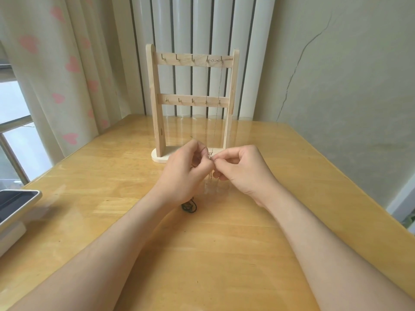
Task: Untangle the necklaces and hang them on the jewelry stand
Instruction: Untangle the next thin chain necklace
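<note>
A wooden jewelry stand (157, 104) with two rows of small hooks stands at the back of the table. One thin silver necklace (219, 86) hangs from the top row's two right hooks, its clasp stretched between them. In front of the stand's base, my left hand (186, 173) and my right hand (244, 169) meet fingertip to fingertip. Both pinch a fine silver chain (211, 176), which dangles between them towards the table. A dark cord necklace (189, 207) lies bunched on the table under my left wrist, partly hidden.
The wooden table (213, 254) has a glossy cover. A tablet-like device (15, 203) on a white base sits at the left edge. A curtain with pink hearts (67, 63) and a radiator (202, 23) stand behind the table.
</note>
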`<move>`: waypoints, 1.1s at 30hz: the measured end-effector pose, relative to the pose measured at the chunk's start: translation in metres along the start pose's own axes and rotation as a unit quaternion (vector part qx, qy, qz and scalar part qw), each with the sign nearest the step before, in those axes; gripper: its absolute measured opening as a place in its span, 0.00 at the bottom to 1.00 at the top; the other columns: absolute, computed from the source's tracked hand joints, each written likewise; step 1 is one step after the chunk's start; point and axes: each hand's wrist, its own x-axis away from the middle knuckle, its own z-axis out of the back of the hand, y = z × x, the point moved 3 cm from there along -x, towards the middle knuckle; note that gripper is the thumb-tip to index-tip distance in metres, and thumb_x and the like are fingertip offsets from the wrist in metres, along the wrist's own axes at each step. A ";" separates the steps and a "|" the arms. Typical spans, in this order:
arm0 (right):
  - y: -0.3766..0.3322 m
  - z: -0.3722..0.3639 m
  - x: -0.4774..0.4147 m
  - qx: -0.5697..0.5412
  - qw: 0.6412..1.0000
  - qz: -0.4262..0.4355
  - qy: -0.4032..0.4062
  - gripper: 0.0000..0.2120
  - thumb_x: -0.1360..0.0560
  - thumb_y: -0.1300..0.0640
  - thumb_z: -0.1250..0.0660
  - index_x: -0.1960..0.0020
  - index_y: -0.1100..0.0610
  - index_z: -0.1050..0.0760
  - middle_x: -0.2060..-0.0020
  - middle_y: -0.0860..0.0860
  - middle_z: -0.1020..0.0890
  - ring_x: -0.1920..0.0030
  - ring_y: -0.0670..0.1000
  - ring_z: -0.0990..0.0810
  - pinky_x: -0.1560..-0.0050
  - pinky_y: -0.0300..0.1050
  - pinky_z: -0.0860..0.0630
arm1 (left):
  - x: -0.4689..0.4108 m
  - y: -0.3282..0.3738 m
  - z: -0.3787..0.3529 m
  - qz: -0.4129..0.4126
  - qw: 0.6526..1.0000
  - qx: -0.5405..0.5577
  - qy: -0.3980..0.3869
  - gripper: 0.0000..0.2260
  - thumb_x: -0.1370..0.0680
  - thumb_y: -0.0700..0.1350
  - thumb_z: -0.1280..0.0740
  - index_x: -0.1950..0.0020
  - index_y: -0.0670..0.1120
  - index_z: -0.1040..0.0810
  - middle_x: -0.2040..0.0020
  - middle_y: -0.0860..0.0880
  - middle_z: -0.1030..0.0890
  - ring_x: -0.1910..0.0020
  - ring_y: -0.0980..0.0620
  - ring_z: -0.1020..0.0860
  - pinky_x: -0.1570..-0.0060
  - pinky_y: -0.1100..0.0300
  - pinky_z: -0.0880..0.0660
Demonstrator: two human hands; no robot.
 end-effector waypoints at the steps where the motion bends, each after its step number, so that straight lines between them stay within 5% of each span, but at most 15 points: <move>1: -0.001 0.000 0.000 0.005 1.000 -0.007 -0.002 0.07 0.23 0.61 0.29 0.56 0.54 0.13 0.64 0.50 0.12 0.61 0.50 0.12 0.54 0.49 0.15 | -0.001 -0.001 0.001 0.002 1.000 0.005 0.004 0.05 0.18 0.42 0.34 0.53 0.42 0.26 0.60 0.42 0.17 0.66 0.53 0.24 0.65 0.62 0.29; 4: 0.001 -0.002 -0.002 -0.017 0.999 -0.048 0.010 0.10 0.22 0.61 0.31 0.62 0.56 0.16 0.70 0.48 0.17 0.64 0.48 0.15 0.61 0.45 0.20 | -0.001 -0.003 0.001 0.004 1.000 0.009 0.009 0.05 0.18 0.42 0.35 0.52 0.42 0.26 0.57 0.39 0.18 0.63 0.43 0.24 0.63 0.58 0.29; 11: 0.005 -0.011 0.000 -0.268 0.943 -0.194 0.004 0.09 0.22 0.60 0.37 0.61 0.53 0.31 0.72 0.47 0.38 0.74 0.48 0.41 0.73 0.42 0.45 | 0.001 0.003 -0.004 -0.010 0.999 -0.036 -0.026 0.07 0.20 0.38 0.36 0.56 0.44 0.30 0.67 0.51 0.27 0.72 0.58 0.31 0.69 0.67 0.34; 14: 0.000 -0.012 0.003 -0.309 0.926 -0.210 -0.046 0.10 0.20 0.58 0.38 0.61 0.55 0.30 0.75 0.46 0.38 0.77 0.46 0.42 0.74 0.39 0.48 | -0.001 0.001 -0.003 0.022 0.999 0.032 -0.016 0.06 0.20 0.39 0.36 0.56 0.44 0.28 0.63 0.42 0.20 0.68 0.58 0.29 0.64 0.66 0.31; 17: -0.004 -0.014 0.005 -0.326 0.918 -0.189 -0.119 0.13 0.13 0.53 0.40 0.48 0.62 0.25 0.76 0.46 0.39 0.79 0.45 0.41 0.77 0.37 0.45 | -0.005 -0.006 0.000 0.077 0.984 0.160 0.020 0.07 0.24 0.49 0.35 0.57 0.46 0.25 0.64 0.48 0.19 0.60 0.51 0.23 0.50 0.51 0.26; 19: -0.006 -0.017 0.007 -0.333 0.913 -0.171 -0.160 0.17 0.11 0.50 0.43 0.48 0.62 0.25 0.74 0.46 0.40 0.79 0.44 0.41 0.78 0.37 0.42 | -0.006 -0.008 0.001 0.097 0.975 0.200 0.027 0.10 0.28 0.54 0.35 0.58 0.48 0.25 0.65 0.50 0.20 0.59 0.49 0.24 0.49 0.47 0.27; 27: -0.002 -0.018 0.006 -0.302 0.933 -0.124 -0.154 0.15 0.14 0.53 0.37 0.48 0.64 0.18 0.67 0.52 0.20 0.68 0.50 0.19 0.69 0.39 0.26 | -0.007 -0.016 0.004 0.147 0.954 0.259 0.046 0.08 0.29 0.45 0.31 0.61 0.47 0.31 0.63 0.48 0.22 0.60 0.47 0.25 0.49 0.49 0.25; 31: -0.001 -0.016 0.007 -0.271 0.937 -0.127 -0.178 0.15 0.14 0.57 0.35 0.39 0.70 0.21 0.61 0.58 0.15 0.61 0.55 0.13 0.65 0.39 0.20 | -0.007 -0.016 0.006 0.174 0.923 0.343 0.025 0.07 0.28 0.43 0.32 0.53 0.44 0.28 0.58 0.46 0.23 0.66 0.52 0.28 0.58 0.56 0.24; 33: -0.001 -0.016 0.008 -0.268 0.937 -0.126 -0.185 0.15 0.15 0.58 0.35 0.38 0.71 0.22 0.60 0.59 0.15 0.59 0.56 0.12 0.63 0.40 0.19 | -0.007 -0.015 0.006 0.187 0.914 0.361 0.012 0.05 0.24 0.41 0.34 0.57 0.45 0.29 0.57 0.47 0.23 0.66 0.52 0.28 0.61 0.57 0.25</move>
